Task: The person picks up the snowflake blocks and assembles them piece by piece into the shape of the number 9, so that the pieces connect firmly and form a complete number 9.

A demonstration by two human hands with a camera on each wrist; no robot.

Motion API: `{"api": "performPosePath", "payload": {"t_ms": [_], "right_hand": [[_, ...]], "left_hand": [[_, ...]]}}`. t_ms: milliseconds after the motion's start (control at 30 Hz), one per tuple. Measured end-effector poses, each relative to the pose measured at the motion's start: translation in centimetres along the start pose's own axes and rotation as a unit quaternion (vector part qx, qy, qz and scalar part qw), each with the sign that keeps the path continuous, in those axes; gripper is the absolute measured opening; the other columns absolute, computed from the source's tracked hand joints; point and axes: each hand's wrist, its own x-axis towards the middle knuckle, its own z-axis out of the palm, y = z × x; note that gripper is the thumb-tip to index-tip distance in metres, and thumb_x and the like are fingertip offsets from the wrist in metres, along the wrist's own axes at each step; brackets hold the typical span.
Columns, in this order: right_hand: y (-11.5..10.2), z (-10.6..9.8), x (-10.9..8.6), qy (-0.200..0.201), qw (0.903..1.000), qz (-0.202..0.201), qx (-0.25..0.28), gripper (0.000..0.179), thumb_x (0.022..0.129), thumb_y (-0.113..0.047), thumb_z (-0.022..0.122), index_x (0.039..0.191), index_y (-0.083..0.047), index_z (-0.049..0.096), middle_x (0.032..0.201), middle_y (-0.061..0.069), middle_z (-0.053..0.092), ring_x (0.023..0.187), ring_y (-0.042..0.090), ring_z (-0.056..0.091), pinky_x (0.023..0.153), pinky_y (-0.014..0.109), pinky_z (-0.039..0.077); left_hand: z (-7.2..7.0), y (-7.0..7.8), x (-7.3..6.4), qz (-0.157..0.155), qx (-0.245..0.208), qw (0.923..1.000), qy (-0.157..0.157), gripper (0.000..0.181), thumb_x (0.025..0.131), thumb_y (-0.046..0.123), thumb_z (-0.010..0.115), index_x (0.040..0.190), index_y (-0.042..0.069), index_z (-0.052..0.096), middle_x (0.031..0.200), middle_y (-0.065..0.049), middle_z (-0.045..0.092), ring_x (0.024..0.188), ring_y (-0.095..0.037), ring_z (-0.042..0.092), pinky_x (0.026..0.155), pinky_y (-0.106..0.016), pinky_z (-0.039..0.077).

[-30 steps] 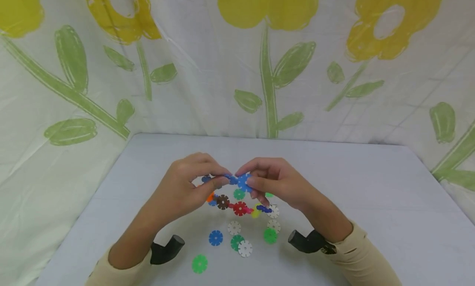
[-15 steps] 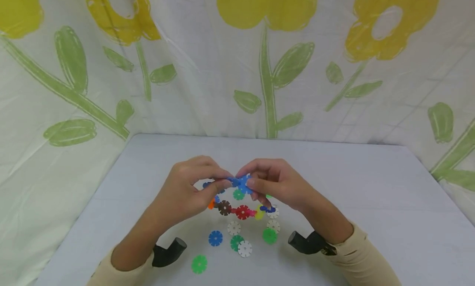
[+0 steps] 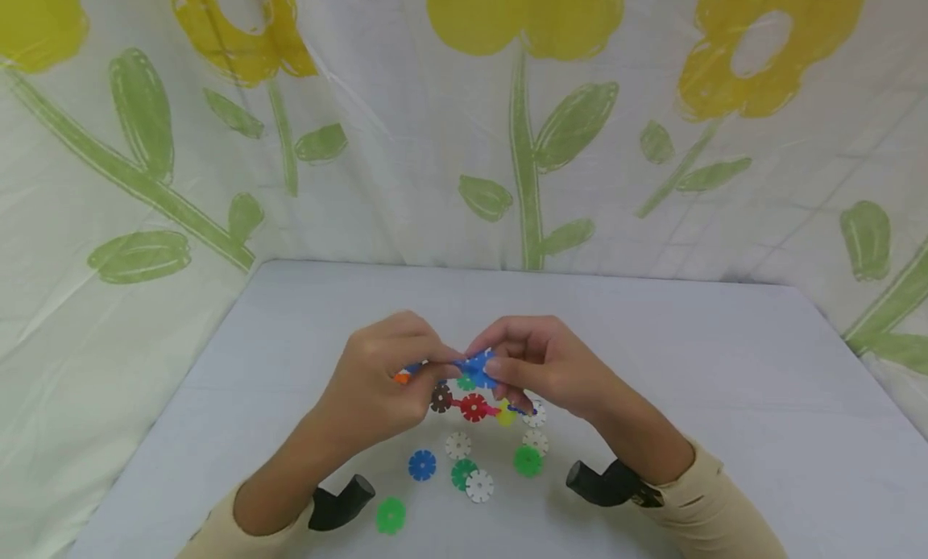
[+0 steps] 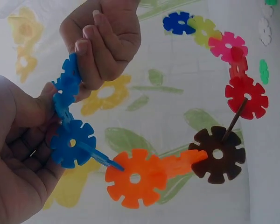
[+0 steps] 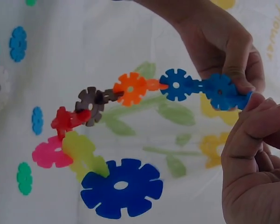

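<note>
Above the table, a chain of slotted plastic discs dangles between my hands. My left hand [image 3: 391, 374] pinches the blue discs [image 4: 73, 143] at one end between thumb and fingers. Facing it, my right hand [image 3: 544, 366] pinches a blue disc [image 3: 477, 369] at that same end, fingertips almost meeting the left ones. From there the chain runs through an orange disc [image 4: 135, 178], a brown disc [image 4: 218, 154], red discs [image 4: 246, 97], a pink one [image 4: 228, 45] and a yellow one [image 4: 204, 31] to a dark blue disc [image 5: 121, 187]. Fingers partly hide the joint between the pinched discs.
Several loose discs lie on the white table [image 3: 689, 366] below the hands, among them a blue disc [image 3: 422, 465], a white disc [image 3: 479, 486] and a light green disc [image 3: 391, 515]. A flower-printed curtain [image 3: 406, 156] hangs behind the table.
My left hand has shifted right and slightly down, nearer the right hand, which has dropped a little. The gap between the pinched blue discs has narrowed, and the hanging chain has swung.
</note>
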Motion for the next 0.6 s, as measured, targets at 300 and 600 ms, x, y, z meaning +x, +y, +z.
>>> {"api": "performPosePath", "payload": {"t_ms": [300,600], "right_hand": [[0.6,0.1,0.5,0.018,0.9995,0.019,0.017,0.025,0.102,-0.006,0.056,0.121,0.009,0.05,0.072,0.011,0.058,0.055,0.023,0.052,0.05,0.024,0.049],[1.3,0.6,0.7,0.017,0.9988,0.03,0.034,0.021,0.103,-0.006,0.053,0.12,0.003,0.043,0.07,0.012,0.056,0.054,0.021,0.05,0.048,0.023,0.046]], "left_hand": [[-1.2,-0.3,0.3,-0.054,0.041,0.9949,-0.075,0.02,0.08,0.01,0.085,0.098,0.014,0.077,0.092,0.01,0.066,0.095,-0.011,0.057,0.079,-0.028,0.052],[-1.4,-0.5,0.4,-0.126,-0.023,0.9734,-0.19,0.046,0.084,0.028,0.082,0.125,0.012,0.068,0.111,0.005,0.071,0.094,-0.007,0.066,0.082,-0.025,0.056]]}}
